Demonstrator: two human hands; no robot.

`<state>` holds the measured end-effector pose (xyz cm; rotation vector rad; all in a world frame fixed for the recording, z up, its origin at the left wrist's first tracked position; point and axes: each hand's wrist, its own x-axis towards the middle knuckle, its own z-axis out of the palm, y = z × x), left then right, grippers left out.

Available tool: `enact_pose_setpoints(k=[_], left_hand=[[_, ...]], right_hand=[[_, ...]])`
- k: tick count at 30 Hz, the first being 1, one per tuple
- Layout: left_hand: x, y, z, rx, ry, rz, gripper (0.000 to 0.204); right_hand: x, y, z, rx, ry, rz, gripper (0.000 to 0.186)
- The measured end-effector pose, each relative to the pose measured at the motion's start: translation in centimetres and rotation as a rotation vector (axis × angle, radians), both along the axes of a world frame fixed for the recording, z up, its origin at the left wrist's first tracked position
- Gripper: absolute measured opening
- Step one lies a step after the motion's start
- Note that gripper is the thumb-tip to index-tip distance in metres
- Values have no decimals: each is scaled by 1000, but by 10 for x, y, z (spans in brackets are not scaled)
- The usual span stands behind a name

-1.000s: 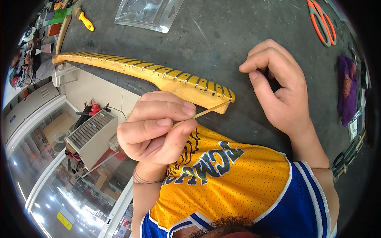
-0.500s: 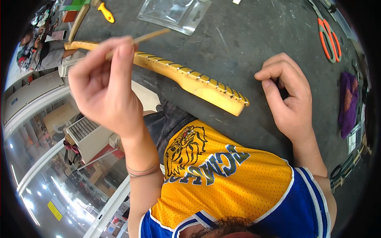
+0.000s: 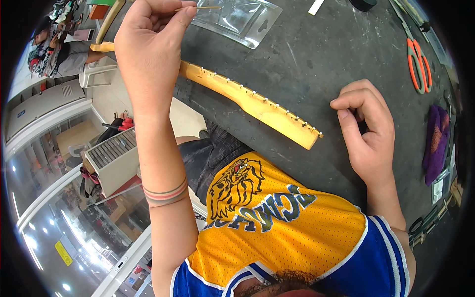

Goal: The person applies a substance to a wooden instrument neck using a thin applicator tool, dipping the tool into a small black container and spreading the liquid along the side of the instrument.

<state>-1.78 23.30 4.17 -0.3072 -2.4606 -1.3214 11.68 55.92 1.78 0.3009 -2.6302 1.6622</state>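
My left hand [image 3: 153,49] is raised at the upper left, pinching a thin brownish stick [image 3: 209,7] between thumb and fingertips. Its free end points right, above a clear plastic blister tray. Below this hand lies a yellow guitar neck [image 3: 247,105], slanting along the table's near edge. Bright metal fret ends line its far side, and my left hand and wrist hide part of its length. My right hand [image 3: 367,131] rests on the table just right of the neck's square heel, apart from it. The fingers are loosely curled toward the thumb, with nothing visible in them.
The clear blister tray [image 3: 237,22] lies at the back of the dark table [image 3: 297,64]. Orange-handled scissors [image 3: 419,69] and a purple cloth [image 3: 436,143] sit at the right. A white strip [image 3: 315,6] and a round black object [image 3: 363,4] are at the far edge.
My left hand has moved up and farther away with the stick. The neck's fretted face shows less than before. My right hand keeps its curled pose.
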Motion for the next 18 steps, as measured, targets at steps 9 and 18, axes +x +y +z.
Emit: enact_pose_setpoints(k=[9, 18], left_hand=[[5, -1, 0, -85, -18, 40, 14], [15, 11, -38, 189, 260, 58, 16]], right_hand=[[-3, 2, -5, 74, 146, 146, 17], [7, -5, 9, 111, 42, 158, 22]])
